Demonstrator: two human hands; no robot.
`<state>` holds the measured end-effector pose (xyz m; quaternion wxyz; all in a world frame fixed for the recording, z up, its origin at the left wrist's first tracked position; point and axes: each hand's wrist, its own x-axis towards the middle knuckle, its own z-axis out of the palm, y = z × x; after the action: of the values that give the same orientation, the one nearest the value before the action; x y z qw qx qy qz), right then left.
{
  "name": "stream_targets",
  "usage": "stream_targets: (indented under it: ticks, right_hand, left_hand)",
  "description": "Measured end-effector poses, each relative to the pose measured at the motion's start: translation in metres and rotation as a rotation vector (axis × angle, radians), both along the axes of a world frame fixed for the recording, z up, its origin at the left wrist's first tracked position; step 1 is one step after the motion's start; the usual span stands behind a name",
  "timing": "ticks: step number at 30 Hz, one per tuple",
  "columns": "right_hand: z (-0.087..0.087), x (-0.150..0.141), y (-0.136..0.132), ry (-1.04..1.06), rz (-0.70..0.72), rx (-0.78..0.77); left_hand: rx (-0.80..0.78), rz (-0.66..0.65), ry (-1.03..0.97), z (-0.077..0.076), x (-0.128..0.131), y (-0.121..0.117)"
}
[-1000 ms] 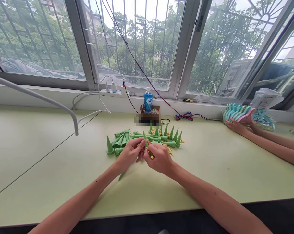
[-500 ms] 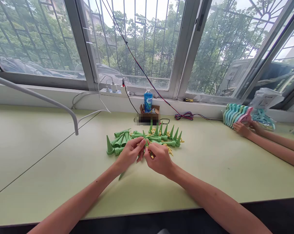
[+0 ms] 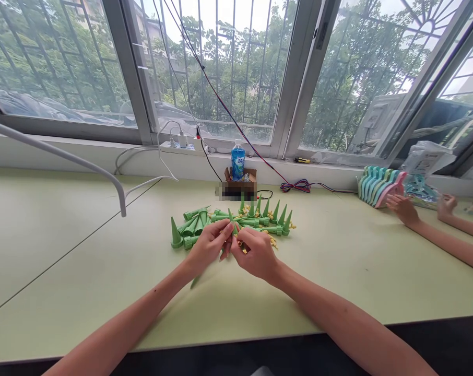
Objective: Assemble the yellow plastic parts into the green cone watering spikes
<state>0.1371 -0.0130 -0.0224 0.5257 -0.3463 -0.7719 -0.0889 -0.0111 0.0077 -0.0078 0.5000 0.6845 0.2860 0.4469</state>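
My left hand (image 3: 210, 241) is closed, with thumb and fingers pinching a green plastic watering spike (image 3: 231, 216) whose tip points up. Against it, my right hand (image 3: 257, 255) is also closed, its fingers pressed at the lower part of the same spike; a bit of yellow shows by these fingers, but the exact grip is hidden. Just beyond both hands lies a heap of green spikes (image 3: 189, 227), some on their sides. A row of upright spikes (image 3: 275, 212) stands at its right. Small yellow valve pieces (image 3: 274, 241) are scattered beside my right hand.
A blue bottle (image 3: 238, 163) stands in a cardboard box (image 3: 252, 177) by the window. Coiled cable (image 3: 297, 185) lies behind on the table (image 3: 338, 271). At right, another person's hand (image 3: 403, 210) is near pastel hangers (image 3: 377, 186). A white curved tube (image 3: 83, 159) crosses the left.
My hands stay almost still around the spike. At the right, the other person's hands have drawn back from the hangers and opened somewhat.
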Motion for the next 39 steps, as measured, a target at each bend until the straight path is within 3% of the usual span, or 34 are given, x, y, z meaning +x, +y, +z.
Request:
stream_targets:
  ticks: [30,39]
  right_hand:
    - [-0.0054,0.0001,0.0044,-0.054,-0.024,-0.056]
    - [-0.0031,0.0017,0.0064,-0.030,-0.008,-0.127]
  left_hand:
    - [-0.051,0.064,0.060,0.0054,-0.0011,-0.0018]
    - [-0.058,0.267,0.037,0.0014,-0.0011,0.0043]
